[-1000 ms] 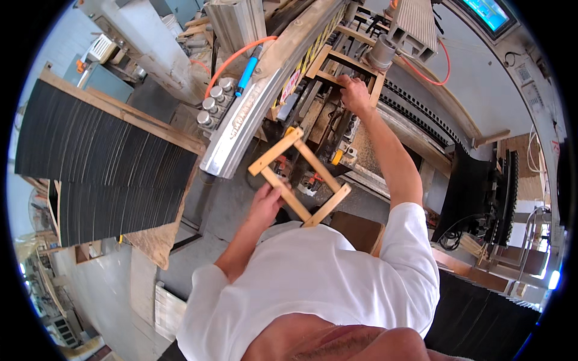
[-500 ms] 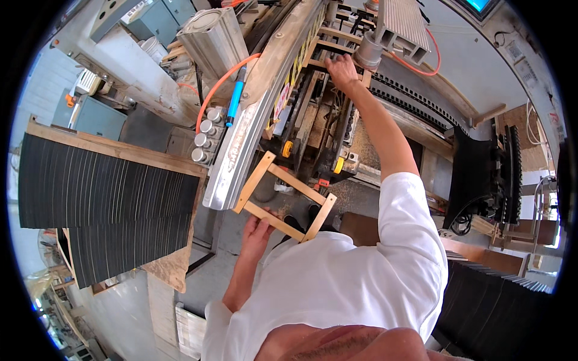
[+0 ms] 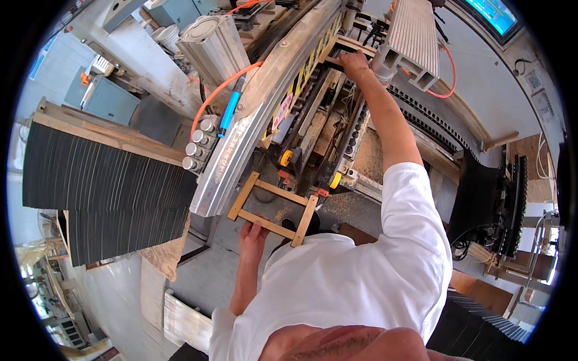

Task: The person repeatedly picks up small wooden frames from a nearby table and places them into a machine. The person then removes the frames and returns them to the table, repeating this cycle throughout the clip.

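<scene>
Low in front of my body, my left hand (image 3: 253, 231) grips the near bar of a small rectangular wooden frame (image 3: 282, 194). Four pale bars form this frame, its two side bars running past the corners. My right arm stretches far forward into the machine (image 3: 328, 123). There my right hand (image 3: 356, 65) is closed at a second wooden frame (image 3: 327, 49), which lies between the machine's rails. My fingertips curl over one of its bars, partly hidden by the hand itself.
A metal beam (image 3: 220, 174) with a blue air gun (image 3: 230, 111) borders the machine on the left. A ribbed aluminium profile (image 3: 412, 45) overhangs near my right hand. Stacked black-edged strips (image 3: 102, 174) stand at left. Sawdust covers a ledge (image 3: 370, 156); a screen (image 3: 490, 15) is top right.
The view has shifted slightly. The frame in my left hand has turned a little and sits slightly lower and further left. My right hand stays at the far frame in the machine.
</scene>
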`<state>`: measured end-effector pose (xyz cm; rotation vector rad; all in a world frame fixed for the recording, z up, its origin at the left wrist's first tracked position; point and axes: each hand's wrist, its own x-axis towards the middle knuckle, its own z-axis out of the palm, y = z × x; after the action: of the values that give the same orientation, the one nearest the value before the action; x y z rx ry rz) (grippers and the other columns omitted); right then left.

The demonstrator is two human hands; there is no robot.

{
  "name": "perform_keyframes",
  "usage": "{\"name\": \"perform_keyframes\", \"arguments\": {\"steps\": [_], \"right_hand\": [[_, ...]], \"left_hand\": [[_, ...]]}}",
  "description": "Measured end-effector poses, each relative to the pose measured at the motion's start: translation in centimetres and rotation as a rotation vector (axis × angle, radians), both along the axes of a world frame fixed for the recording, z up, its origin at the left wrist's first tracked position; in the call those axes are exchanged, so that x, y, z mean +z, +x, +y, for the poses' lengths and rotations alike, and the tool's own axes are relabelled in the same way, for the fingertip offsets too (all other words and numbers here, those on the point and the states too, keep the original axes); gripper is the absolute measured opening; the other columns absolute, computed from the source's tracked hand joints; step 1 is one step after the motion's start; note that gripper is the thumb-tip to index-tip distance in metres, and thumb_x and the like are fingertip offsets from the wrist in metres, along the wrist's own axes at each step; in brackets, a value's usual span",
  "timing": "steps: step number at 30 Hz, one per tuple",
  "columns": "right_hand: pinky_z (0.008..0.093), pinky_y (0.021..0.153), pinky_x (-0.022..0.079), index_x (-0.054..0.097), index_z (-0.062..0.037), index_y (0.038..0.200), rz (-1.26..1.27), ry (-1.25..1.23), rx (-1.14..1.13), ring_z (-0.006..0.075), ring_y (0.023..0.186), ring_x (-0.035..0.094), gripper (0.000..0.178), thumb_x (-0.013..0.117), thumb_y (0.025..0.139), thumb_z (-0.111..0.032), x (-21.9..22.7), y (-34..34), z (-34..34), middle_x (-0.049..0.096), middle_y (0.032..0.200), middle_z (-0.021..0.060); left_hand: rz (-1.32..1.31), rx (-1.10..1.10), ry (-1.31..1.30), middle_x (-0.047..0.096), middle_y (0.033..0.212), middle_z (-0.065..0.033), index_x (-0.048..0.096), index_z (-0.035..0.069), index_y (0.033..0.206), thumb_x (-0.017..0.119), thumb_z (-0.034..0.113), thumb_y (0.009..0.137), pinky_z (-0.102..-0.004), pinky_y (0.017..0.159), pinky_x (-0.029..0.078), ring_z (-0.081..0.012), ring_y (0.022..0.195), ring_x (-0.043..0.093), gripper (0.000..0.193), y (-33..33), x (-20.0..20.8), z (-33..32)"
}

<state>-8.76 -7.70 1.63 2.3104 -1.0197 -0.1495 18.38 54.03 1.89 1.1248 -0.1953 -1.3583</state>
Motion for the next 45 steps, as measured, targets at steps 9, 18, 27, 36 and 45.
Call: {"name": "perform_keyframes", "arguments": {"steps": [9, 18, 27, 36, 45], "right_hand": [[0.0454, 0.087, 0.044, 0.063, -0.0085, 0.097, 0.156, -0.399, 0.204, 0.0302, 0.096, 0.064, 0.017, 0.059, 0.081, -0.005, -6.0, -2.6, -7.5, 0.068, 0.094, 0.0118], [0.0484, 0.099, 0.039, 0.065, -0.0109, 0.095, 0.096, -0.387, 0.192, 0.0287, 0.097, 0.064, 0.018, 0.058, 0.08, -0.007, -1.9, -0.8, -3.1, 0.068, 0.097, 0.0093], [0.0509, 0.104, 0.034, 0.068, -0.0148, 0.095, -0.203, 0.212, -0.2, 0.0294, 0.097, 0.064, 0.018, 0.059, 0.081, -0.007, 7.8, 1.2, 5.1, 0.068, 0.097, 0.0083], [0.0476, 0.098, 0.037, 0.066, -0.0094, 0.097, -0.232, 0.255, -0.236, 0.0312, 0.101, 0.061, 0.015, 0.059, 0.083, -0.008, 9.9, 2.7, 7.6, 0.068, 0.098, 0.0108], [0.0427, 0.082, 0.052, 0.064, -0.0114, 0.101, -0.112, 0.176, -0.253, 0.0301, 0.099, 0.064, 0.019, 0.056, 0.085, -0.018, 8.2, 2.6, 7.6, 0.066, 0.104, 0.0128]], "left_hand": [[0.059, 0.032, 0.043, 0.061, 0.105, -0.0087, 0.052, 0.001, 0.115, 0.06, 0.02, 0.092, -0.038, 0.092, 0.048, -0.0227, 0.102, 0.06, 0.03, -1.8, -1.8, -1.0], [0.017, 0.075, 0.061, 0.062, 0.106, -0.0088, 0.054, 0.001, 0.113, 0.057, 0.023, 0.094, -0.0356, 0.088, 0.05, -0.0205, 0.1, 0.061, 0.029, -2.5, -3.1, -1.2], [-0.039, 0.166, 0.072, 0.063, 0.106, -0.0093, 0.056, 0.001, 0.111, 0.058, 0.021, 0.093, -0.0368, 0.086, 0.05, -0.021, 0.098, 0.062, 0.027, -1.9, -4.3, 0.6], [-0.423, 0.297, 0.208, 0.065, 0.1, -0.0051, 0.058, 0.002, 0.108, 0.054, 0.015, 0.093, -0.0289, 0.077, 0.048, -0.0145, 0.09, 0.06, 0.02, -0.9, -1.0, 3.5], [-0.91, 0.568, -0.008, 0.065, 0.092, -0.0081, 0.06, -0.005, 0.104, 0.05, 0.008, 0.094, -0.0257, 0.076, 0.048, -0.0113, 0.083, 0.06, 0.018, 5.6, 13.5, 11.1]]}}
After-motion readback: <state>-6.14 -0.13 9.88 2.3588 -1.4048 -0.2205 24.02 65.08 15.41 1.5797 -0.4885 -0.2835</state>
